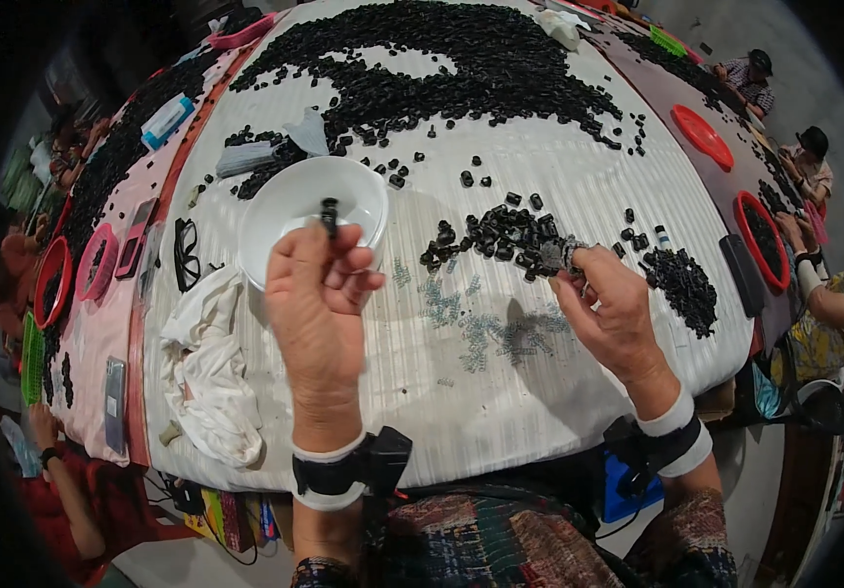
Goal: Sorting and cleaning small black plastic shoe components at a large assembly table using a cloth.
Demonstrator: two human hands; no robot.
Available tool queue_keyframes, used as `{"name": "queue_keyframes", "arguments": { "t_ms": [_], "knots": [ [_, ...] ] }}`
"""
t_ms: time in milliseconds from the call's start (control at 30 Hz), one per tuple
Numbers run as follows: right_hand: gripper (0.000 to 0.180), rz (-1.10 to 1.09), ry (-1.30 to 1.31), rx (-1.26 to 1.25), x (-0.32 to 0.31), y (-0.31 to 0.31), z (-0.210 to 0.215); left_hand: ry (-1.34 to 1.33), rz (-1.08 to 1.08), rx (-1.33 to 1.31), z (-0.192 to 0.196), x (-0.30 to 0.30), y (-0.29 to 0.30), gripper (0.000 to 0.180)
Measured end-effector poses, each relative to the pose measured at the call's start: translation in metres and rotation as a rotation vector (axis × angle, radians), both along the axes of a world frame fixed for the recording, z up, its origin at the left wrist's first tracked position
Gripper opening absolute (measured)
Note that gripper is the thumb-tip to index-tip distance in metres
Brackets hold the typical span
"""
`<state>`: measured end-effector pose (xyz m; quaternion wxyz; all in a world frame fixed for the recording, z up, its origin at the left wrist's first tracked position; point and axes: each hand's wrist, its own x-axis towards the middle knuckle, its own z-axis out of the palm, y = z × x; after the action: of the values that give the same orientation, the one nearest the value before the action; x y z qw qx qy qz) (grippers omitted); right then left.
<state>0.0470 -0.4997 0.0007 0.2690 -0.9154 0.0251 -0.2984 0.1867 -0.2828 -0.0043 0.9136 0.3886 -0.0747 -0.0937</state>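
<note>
My left hand (pixel 319 304) is raised in front of a round white bowl (pixel 270 201). Thumb and fingers pinch a small black plastic part (pixel 329 212), held upright. My right hand (pixel 613 306) is closed at the right end of a heap of short, hollow black plastic pieces (pixel 510 230). Something dark and greyish shows at its fingertips, too blurred to make out. Loose small metal springs (pixel 481 338) lie scattered between the hands, nearer to me. Right of my right hand sits a pile of smaller black parts (pixel 684 291).
A broad mass of black pieces (pixel 422 78) covers the table's far side. Grey cloth (pixel 245 158), black-framed glasses (pixel 187 253) and a crumpled white cloth (pixel 211 372) lie on the left. Red baskets (pixel 763 240) stand on neighbouring tables, where other people (pixel 838 294) sit.
</note>
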Motion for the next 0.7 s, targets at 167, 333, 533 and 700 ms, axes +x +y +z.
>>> {"name": "queue_keyframes", "arguments": {
  "t_ms": [167, 333, 533, 700],
  "knots": [
    [0.016, -0.048, 0.028, -0.029, 0.005, -0.009, -0.01, 0.109, 0.095, 0.009, -0.003, 0.016, 0.015, 0.022],
    [0.017, -0.034, 0.042, -0.143, 0.014, -0.015, -0.021, 0.138, 0.086, 0.013, 0.004, 0.014, 0.01, 0.018],
    [0.018, -0.088, 0.148, -0.27, 0.033, -0.016, -0.031, 0.07, -0.04, -0.01, -0.002, 0.007, 0.013, 0.014],
    [0.016, 0.024, 0.219, -0.299, 0.039, 0.0, -0.032, 0.044, -0.134, 0.042, -0.01, -0.001, 0.006, 0.012]
  ]
}}
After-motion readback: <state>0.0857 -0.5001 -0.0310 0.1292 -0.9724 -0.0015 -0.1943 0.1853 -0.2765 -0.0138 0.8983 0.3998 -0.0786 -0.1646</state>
